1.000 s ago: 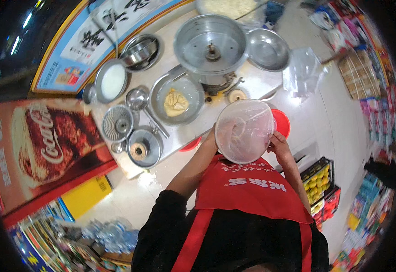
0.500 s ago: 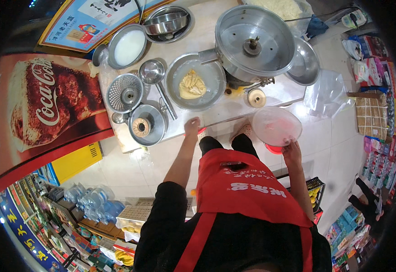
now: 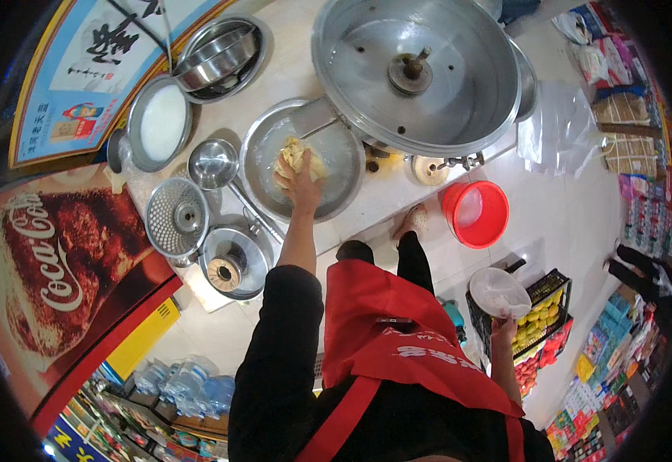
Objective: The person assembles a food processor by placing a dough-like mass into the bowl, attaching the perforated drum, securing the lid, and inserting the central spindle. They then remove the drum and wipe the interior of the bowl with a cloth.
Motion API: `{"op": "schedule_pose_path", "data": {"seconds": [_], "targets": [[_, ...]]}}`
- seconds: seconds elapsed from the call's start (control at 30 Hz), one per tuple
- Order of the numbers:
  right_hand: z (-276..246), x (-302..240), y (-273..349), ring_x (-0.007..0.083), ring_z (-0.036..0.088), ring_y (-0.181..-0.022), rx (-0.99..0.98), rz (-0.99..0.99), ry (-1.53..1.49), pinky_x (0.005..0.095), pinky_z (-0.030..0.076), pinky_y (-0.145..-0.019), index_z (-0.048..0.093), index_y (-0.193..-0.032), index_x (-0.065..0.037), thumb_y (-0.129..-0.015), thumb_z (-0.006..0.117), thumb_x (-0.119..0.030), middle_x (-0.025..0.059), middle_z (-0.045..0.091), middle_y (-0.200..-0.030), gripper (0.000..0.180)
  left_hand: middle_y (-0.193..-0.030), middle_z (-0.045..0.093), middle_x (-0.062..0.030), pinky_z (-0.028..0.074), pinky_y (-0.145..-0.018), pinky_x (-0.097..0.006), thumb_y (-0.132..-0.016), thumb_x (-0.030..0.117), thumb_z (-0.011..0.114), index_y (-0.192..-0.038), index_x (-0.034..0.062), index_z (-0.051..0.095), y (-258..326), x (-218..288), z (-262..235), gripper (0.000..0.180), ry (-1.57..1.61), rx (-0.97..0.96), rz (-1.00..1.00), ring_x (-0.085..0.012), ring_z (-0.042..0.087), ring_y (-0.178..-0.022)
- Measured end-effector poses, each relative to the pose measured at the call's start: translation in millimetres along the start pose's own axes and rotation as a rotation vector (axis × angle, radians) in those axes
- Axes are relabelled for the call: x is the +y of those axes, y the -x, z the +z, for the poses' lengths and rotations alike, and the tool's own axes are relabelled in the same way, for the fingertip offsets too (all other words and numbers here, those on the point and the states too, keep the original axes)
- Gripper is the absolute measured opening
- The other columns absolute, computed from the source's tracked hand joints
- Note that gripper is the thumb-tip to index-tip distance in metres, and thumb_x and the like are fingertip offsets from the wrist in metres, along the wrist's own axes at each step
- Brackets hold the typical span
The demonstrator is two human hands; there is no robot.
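A pale-yellow dough lump (image 3: 294, 148) lay in a round grey metal basin (image 3: 344, 181) on a pale table (image 3: 290, 54), beneath the person's left hand (image 3: 300, 186). Behind and right of the basin stood a large round silver metal drum (image 3: 455, 92). Left of the basin lay a round steel ladle (image 3: 213, 163); farther left, a perforated metal strainer (image 3: 168, 212). A red plastic bucket (image 3: 492, 223) stood before the table's right end. Nearer, the right hand (image 3: 504, 329) held a round translucent plastic vessel (image 3: 498, 289), overlapping a black plastic crate (image 3: 548, 282) in view.
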State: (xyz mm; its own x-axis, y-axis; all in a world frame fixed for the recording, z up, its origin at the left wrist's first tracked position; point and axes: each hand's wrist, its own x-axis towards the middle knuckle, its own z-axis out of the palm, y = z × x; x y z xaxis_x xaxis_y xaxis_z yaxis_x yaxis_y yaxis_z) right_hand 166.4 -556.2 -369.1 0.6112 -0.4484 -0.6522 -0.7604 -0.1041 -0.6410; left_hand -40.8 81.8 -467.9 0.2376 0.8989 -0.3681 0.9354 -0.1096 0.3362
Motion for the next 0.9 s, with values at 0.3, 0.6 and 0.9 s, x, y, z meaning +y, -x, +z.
{"op": "schedule_pose_path", "data": {"seconds": [0.3,0.6,0.9], "targets": [[-38.7,23.9,-9.6,0.0116,0.055,-0.058,0.033,0.093,-0.087,0.0259,0.036,-0.048,0.055,-0.118,-0.022,-0.095,0.057,-0.03,-0.0002,0.069,-0.083,0.024,-0.122,0.057,-0.0111,0.052,-0.091,-0.037,-0.086,-0.009,0.057,-0.118,0.0162,0.06,-48.4,-50.2,-4.3,0.041,1.112,0.077,-0.124,-0.0239,0.061,-0.104],[34.9,-18.1,-61.5,0.0135,0.051,-0.051,-0.122,0.035,-0.159,0.0285,0.041,-0.043,0.054,-0.106,-0.015,-0.099,0.051,-0.029,0.006,0.069,-0.087,0.017,-0.125,0.058,-0.0075,0.053,-0.096,-0.042,-0.091,0.003,0.06,-0.124,0.0134,0.052,37.6,34.4,-238.2,0.036,1.493,-0.142,0.169,-0.0252,0.059,-0.113],[67.3,-53.0,-113.4,0.0111,0.051,-0.052,-0.158,-0.014,-0.214,0.0267,0.036,-0.043,0.054,-0.107,-0.018,-0.097,0.054,-0.031,0.001,0.069,-0.083,0.017,-0.134,0.053,-0.0099,0.05,-0.099,-0.048,-0.089,-0.003,0.054,-0.139,0.0146,0.041,51.5,251.5,-359.3,0.055,1.772,0.052,0.392,-0.0287,0.055,-0.121]]}}
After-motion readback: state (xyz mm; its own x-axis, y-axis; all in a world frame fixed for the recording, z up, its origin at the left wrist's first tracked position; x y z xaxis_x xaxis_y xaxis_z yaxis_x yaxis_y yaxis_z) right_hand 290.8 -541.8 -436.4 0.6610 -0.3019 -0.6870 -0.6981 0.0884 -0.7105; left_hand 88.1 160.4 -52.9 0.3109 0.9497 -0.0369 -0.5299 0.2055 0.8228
